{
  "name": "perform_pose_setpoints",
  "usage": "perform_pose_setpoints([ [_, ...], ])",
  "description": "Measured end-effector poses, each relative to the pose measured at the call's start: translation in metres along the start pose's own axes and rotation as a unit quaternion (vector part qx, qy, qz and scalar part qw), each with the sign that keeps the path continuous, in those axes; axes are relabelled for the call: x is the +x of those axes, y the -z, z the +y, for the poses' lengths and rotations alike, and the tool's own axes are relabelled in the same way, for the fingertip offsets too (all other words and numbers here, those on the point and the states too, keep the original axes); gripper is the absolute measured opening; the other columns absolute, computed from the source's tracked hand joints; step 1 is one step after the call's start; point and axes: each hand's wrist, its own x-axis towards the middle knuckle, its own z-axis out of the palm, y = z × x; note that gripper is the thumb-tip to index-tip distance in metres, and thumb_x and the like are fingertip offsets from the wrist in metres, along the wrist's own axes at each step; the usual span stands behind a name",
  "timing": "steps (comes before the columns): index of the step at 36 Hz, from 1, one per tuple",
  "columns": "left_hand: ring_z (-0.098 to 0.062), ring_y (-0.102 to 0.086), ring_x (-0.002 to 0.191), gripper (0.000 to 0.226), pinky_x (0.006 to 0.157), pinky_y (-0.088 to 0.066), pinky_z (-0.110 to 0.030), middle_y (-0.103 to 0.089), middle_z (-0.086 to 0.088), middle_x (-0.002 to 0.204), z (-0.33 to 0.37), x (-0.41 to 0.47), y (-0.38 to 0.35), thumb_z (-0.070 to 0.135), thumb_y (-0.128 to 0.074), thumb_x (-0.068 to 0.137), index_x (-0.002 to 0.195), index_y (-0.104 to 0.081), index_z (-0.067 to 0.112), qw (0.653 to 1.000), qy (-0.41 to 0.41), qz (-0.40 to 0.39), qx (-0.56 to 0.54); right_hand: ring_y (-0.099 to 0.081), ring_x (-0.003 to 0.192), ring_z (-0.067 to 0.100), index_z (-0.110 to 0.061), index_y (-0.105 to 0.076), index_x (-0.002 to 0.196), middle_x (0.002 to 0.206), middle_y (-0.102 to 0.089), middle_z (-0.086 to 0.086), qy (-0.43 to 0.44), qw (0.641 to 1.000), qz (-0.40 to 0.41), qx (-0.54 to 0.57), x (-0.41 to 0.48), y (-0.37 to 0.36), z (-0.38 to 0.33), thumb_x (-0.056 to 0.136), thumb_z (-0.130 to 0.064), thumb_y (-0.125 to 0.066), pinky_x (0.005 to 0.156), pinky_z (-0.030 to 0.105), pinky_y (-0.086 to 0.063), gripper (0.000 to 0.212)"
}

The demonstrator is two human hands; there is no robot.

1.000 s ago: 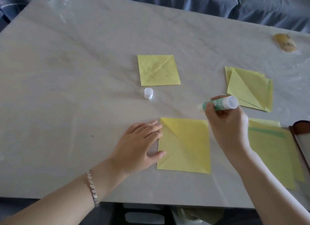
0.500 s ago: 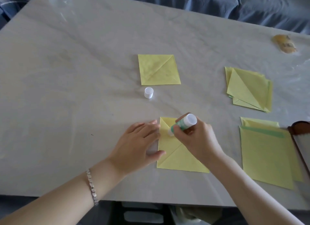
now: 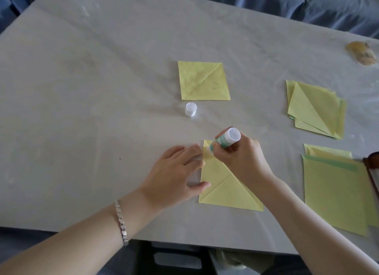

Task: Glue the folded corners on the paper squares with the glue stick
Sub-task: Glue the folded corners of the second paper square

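Yellow paper square (image 3: 223,192) sits near the front edge of the tabletop (image 3: 102,110), and this is where the change is. A second ago I had the right hand (image 3: 242,160) holding the glue stick (image 3: 226,140) up over the sheet's far right side. Now the hand has swung across and down, and the stick's tip touches the top left corner. The right hand's fingers are curled round the barrel. The left hand (image 3: 176,172) has not shifted: it lies flat with straight fingers, pinning the square's left edge, fingertips just beside the glue tip. I judge that glue is going onto this corner now, so pressing the fold down is what comes next.

One folded square (image 3: 203,81) lies further back. A stack of folded squares (image 3: 317,108) and a pile of flat sheets (image 3: 334,194) wait on the right, so I judge that much work is left.

As for containers, only the white cap (image 3: 191,109) stands off the stick, between the two squares, with nothing showing in it. A brown-rimmed object (image 3: 371,172) is cut off at the right edge, and I cannot tell what it holds.
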Motion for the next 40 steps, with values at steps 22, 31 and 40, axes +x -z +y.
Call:
perform_pose_setpoints([
  [22,-0.014,-0.064,0.103,0.039,0.091,-0.044,-0.033,-0.070,-0.001,0.103,0.001,-0.001,-0.004,0.048,-0.060,0.073,0.080,-0.072,0.012,1.000,-0.002,0.018,0.011,-0.034,0.053,0.011,-0.005,-0.056,0.081,0.054,-0.042,-0.002,0.050,0.999,0.002,-0.014,0.003,-0.001,-0.001,0.079,-0.018,-0.067,0.048,0.017,-0.032,0.017],
  [31,-0.017,-0.063,0.109,0.037,0.091,-0.044,-0.033,-0.069,-0.001,0.104,-0.001,-0.001,-0.003,0.047,-0.060,0.076,0.087,-0.073,0.013,1.000,-0.018,0.008,0.016,-0.036,0.051,0.007,-0.007,-0.058,0.076,0.049,-0.038,-0.007,0.043,0.998,-0.041,-0.013,-0.024,0.010,0.007,0.074,-0.008,-0.068,0.049,0.012,-0.032,0.010],
  [40,-0.016,-0.066,0.103,0.039,0.092,-0.043,-0.034,-0.069,-0.002,0.105,0.000,0.000,-0.002,0.048,-0.061,0.074,0.082,-0.071,0.011,1.000,-0.001,-0.003,0.012,-0.036,0.052,0.009,-0.008,-0.059,0.078,0.054,-0.046,-0.001,0.035,0.999,0.005,-0.007,0.001,0.006,0.008,0.077,-0.015,-0.068,0.049,0.013,-0.034,0.011],
])
